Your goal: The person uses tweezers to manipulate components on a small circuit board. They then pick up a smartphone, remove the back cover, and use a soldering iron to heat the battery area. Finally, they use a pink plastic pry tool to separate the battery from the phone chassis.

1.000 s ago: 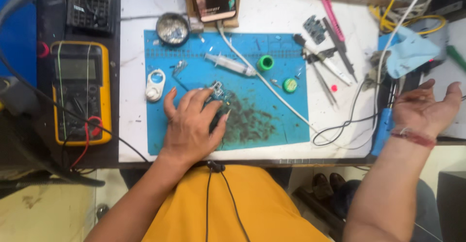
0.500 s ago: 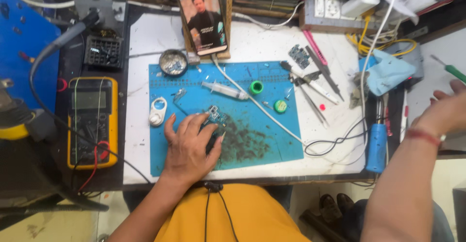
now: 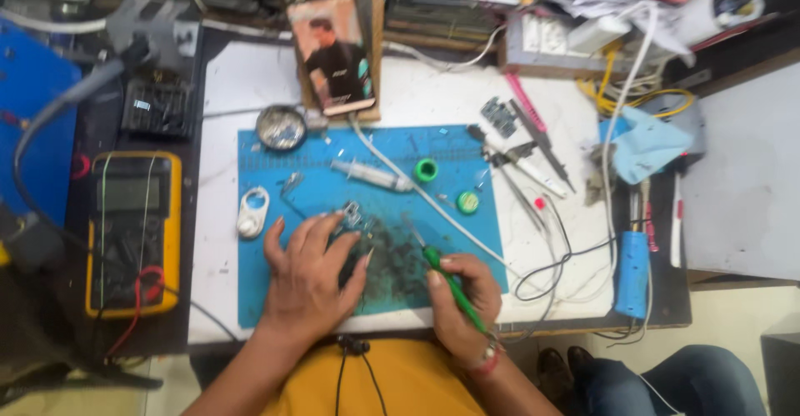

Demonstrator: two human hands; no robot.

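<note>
My left hand lies flat, fingers spread, on the blue work mat, pressing down on a small metal part that shows at my fingertips. My right hand grips a green-handled screwdriver like a pen, its tip pointing up-left toward the dark, grimy patch of the mat beside my left hand. The two hands are close together near the mat's front edge.
A yellow multimeter sits left. On the mat are a syringe, green tape roll, round tin and white tag. Tweezers and probes, white cable, blue cloth and blue tool lie right.
My right hand came in from the far right edge to the mat and now holds the green screwdriver. My left hand stayed on the mat. The camera view shifted.
</note>
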